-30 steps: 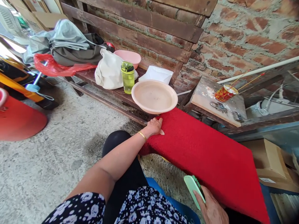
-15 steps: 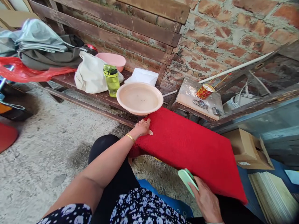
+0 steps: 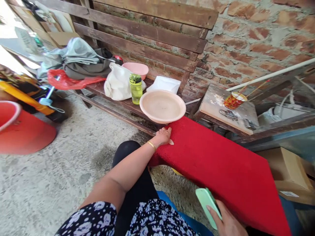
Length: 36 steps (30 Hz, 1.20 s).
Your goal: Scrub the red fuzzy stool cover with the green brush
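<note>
My left hand (image 3: 164,136) lies on the near left end of a long red cloth-covered surface (image 3: 216,157), thumb stretched out, just below the rim of a pale pink basin (image 3: 162,119). The basin holds cloudy liquid and stands at the bench end. At the lower right, my right hand (image 3: 228,219) is closed round a mint-green brush (image 3: 206,205), its flat back towards me and darker green along its far edge. The brush is over the near edge of the red cloth; whether it touches cannot be seen.
A green bottle (image 3: 136,90), a white bag (image 3: 118,83) and a pink tub (image 3: 137,69) stand on the wooden bench (image 3: 108,109). A red bucket (image 3: 29,131) is at left. A small table (image 3: 209,105) and a cardboard box (image 3: 287,173) stand at right.
The view has swung left, so things sit farther right and more of the red bucket shows. My left hand stays on the red cloth; my right hand still holds the brush.
</note>
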Tool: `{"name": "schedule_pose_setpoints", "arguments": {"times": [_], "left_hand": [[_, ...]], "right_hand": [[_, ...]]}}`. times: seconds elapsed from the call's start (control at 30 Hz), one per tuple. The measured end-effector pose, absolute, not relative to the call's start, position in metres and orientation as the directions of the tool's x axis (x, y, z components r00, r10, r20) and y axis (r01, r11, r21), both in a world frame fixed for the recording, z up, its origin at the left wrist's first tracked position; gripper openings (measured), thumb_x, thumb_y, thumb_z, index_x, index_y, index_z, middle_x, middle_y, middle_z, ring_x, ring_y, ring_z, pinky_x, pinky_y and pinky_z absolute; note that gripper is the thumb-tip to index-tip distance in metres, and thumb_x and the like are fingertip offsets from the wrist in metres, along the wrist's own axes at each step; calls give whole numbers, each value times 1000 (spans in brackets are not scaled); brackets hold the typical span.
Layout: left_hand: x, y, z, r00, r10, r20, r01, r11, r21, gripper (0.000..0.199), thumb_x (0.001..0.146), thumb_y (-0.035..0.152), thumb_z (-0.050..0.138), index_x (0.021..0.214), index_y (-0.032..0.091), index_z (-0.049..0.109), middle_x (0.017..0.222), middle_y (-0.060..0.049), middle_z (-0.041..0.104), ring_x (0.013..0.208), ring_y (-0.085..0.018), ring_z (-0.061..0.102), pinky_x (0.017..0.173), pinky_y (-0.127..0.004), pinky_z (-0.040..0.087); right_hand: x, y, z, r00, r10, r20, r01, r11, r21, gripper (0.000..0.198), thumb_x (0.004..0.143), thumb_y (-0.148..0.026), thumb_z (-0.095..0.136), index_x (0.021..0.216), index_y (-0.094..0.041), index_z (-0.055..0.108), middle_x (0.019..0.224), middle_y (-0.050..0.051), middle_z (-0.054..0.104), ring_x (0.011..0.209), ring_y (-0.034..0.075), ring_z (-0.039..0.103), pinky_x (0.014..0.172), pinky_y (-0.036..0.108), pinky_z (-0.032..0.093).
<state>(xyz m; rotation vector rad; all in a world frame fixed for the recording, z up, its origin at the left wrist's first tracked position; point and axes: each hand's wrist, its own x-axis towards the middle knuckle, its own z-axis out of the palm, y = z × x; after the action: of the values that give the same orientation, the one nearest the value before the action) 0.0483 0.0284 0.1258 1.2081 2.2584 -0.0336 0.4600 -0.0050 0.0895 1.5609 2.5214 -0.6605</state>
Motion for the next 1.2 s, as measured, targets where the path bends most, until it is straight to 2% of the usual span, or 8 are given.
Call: {"name": "schedule_pose_setpoints", "arguments": {"times": [0.13, 0.27, 0.37, 0.53, 0.7, 0.9, 1.03, 1.2], "left_hand": [[48, 28, 124, -438, 763, -476, 770, 592, 239, 85, 71, 55, 79, 138, 23, 39, 136, -20, 50, 128, -33, 52, 103, -42, 44], [48, 26, 122, -441, 770, -462, 773, 587, 242, 87, 69, 58, 79, 138, 24, 39, 136, -18, 50, 128, -31, 52, 102, -40, 44], [47, 27, 121, -433, 773, -463, 777, 581, 243, 85, 70, 59, 78, 138, 24, 39, 135, -18, 51, 127, -32, 52, 102, -41, 44], [45, 30, 115, -422, 774, -471, 770, 581, 265, 85, 70, 57, 79, 138, 25, 39, 135, -18, 50, 127, -31, 52, 102, -41, 44], [45, 29, 116, -424, 772, -473, 759, 588, 279, 86, 68, 57, 81, 137, 26, 40, 135, -16, 50, 128, -31, 51, 102, -41, 43], [47, 24, 125, -436, 772, -463, 766, 588, 260, 85, 68, 57, 82, 136, 26, 41, 136, -16, 51, 127, -30, 52, 102, -40, 44], [48, 25, 128, -435, 766, -473, 764, 593, 256, 86, 68, 56, 81, 137, 23, 41, 136, -18, 50, 127, -31, 52, 102, -40, 44], [47, 26, 127, -421, 779, -465, 774, 576, 265, 86, 68, 57, 82, 136, 23, 42, 134, -19, 52, 125, -31, 54, 101, -40, 45]], "right_hand": [[348, -24, 95, -749, 629, -206, 662, 711, -236, 34, 99, -46, 37, 101, -25, 63, 86, 5, 74, 80, 22, 72, 63, 28, 48], [275, -30, 104, -835, 518, -186, 541, 835, -103, 15, 99, -29, 48, 95, -22, 61, 86, 4, 73, 82, 20, 71, 64, 26, 44], [268, -23, 97, -805, 558, -200, 573, 819, -24, 14, 99, -30, 50, 96, -21, 60, 83, 4, 73, 80, 20, 72, 61, 26, 42], [337, -7, 72, -752, 633, -185, 643, 766, 2, 25, 102, -40, 41, 98, -22, 58, 79, 2, 73, 72, 21, 72, 55, 29, 39], [371, -12, 69, -769, 618, -161, 629, 777, -23, 37, 103, -47, 30, 98, -23, 58, 75, 2, 73, 67, 20, 71, 53, 29, 39], [317, -18, 72, -812, 570, -126, 579, 814, -43, 27, 101, -38, 38, 95, -22, 59, 77, 3, 72, 72, 18, 71, 57, 26, 40], [349, -6, 69, -744, 656, -129, 664, 747, -24, 32, 100, -42, 35, 99, -22, 61, 80, 5, 74, 74, 21, 71, 56, 27, 41], [417, -6, 69, -620, 744, -250, 773, 634, -32, 52, 99, -55, 21, 100, -22, 61, 77, 7, 74, 68, 24, 72, 53, 30, 45]]}}
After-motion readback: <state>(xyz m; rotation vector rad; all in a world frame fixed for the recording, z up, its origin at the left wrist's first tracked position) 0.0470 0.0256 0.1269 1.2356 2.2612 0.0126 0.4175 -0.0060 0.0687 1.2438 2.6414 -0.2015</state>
